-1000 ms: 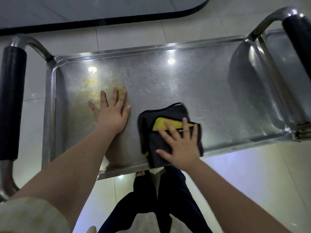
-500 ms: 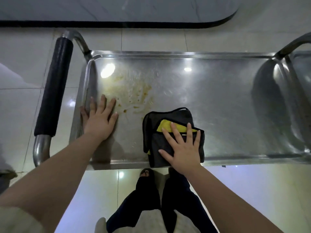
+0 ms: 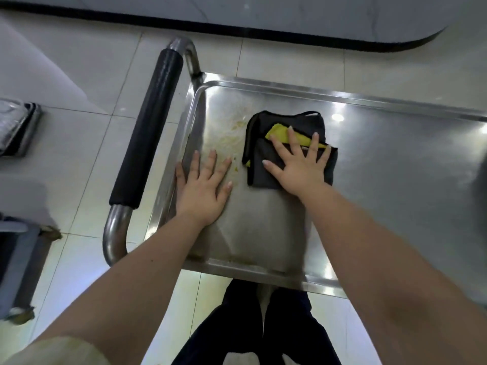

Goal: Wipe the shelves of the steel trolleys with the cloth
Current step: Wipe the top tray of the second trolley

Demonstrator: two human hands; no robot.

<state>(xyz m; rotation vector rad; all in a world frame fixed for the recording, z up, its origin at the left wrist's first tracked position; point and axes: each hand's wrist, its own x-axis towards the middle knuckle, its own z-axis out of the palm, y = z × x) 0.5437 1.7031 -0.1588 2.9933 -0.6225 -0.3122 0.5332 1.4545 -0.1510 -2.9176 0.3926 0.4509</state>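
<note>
The top shelf (image 3: 395,180) of a steel trolley fills the middle and right of the head view. Yellowish stains (image 3: 232,133) mark its left end. A folded dark grey cloth (image 3: 287,127) with a yellow inner side lies on the shelf beside the stains. My right hand (image 3: 300,169) presses flat on the cloth with fingers spread. My left hand (image 3: 203,188) rests flat on the bare steel near the shelf's left rim, fingers straight, just left of the cloth.
The trolley's black padded handle (image 3: 147,127) runs along its left end. A dark-edged table top (image 3: 237,11) lies beyond the trolley. Steel items (image 3: 15,127) sit on the tiled floor at far left. My legs (image 3: 263,325) stand at the shelf's near edge.
My right hand has pushed the cloth leftward and away from me, up to the stains. My left hand has slid left to the shelf's rim. The view has swung left.
</note>
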